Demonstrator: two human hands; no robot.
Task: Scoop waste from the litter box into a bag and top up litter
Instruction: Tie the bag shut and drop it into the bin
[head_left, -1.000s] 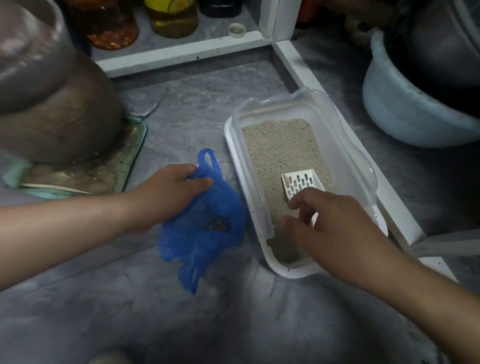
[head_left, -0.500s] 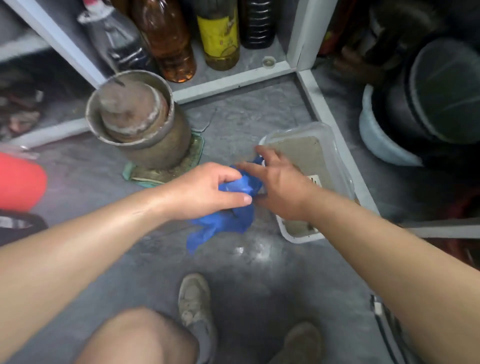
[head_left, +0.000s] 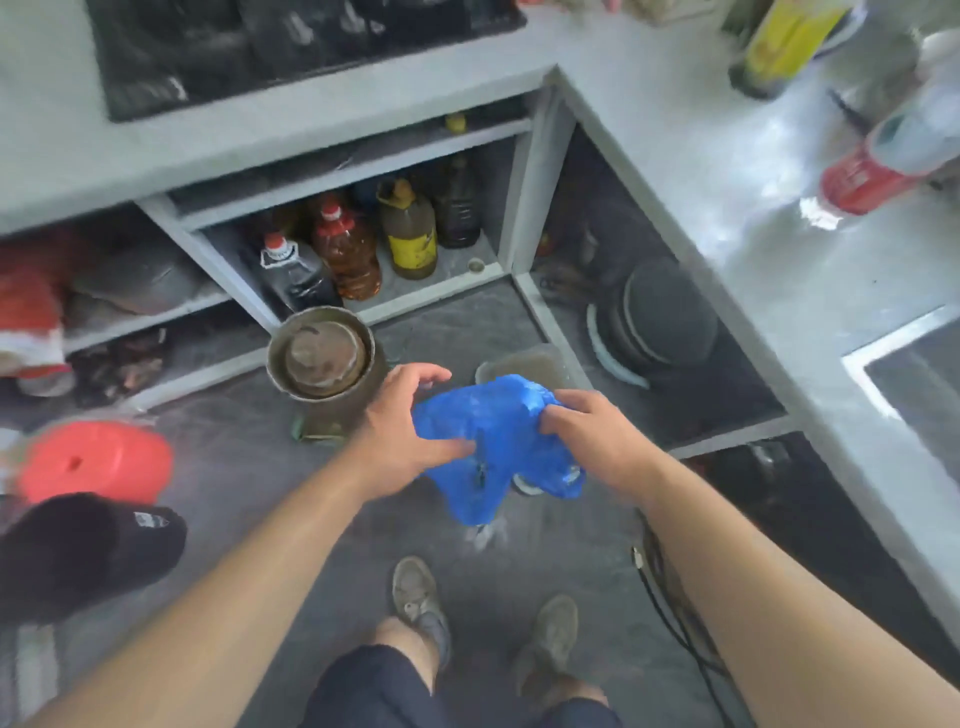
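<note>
A crumpled blue plastic bag (head_left: 493, 441) hangs in the air between both hands, well above the floor. My left hand (head_left: 402, 431) grips its left side with thumb and fingers. My right hand (head_left: 592, 436) pinches its right edge. Behind and below the bag, the white litter box (head_left: 524, 361) with grey litter sits on the floor by the cabinet corner; only its far end shows. The scoop is hidden.
A metal pot (head_left: 324, 358) stands on the floor left of the box. Oil bottles (head_left: 405, 234) fill the open cabinet shelf. A red lid (head_left: 98, 460) and a black cap (head_left: 78, 551) lie at left. Basins (head_left: 654, 322) are under the right counter. My feet (head_left: 421, 603) are below.
The view has risen and pulled far back from the floor. The bag has been lifted off the floor, and my right hand has left the scoop and taken the bag's right side.
</note>
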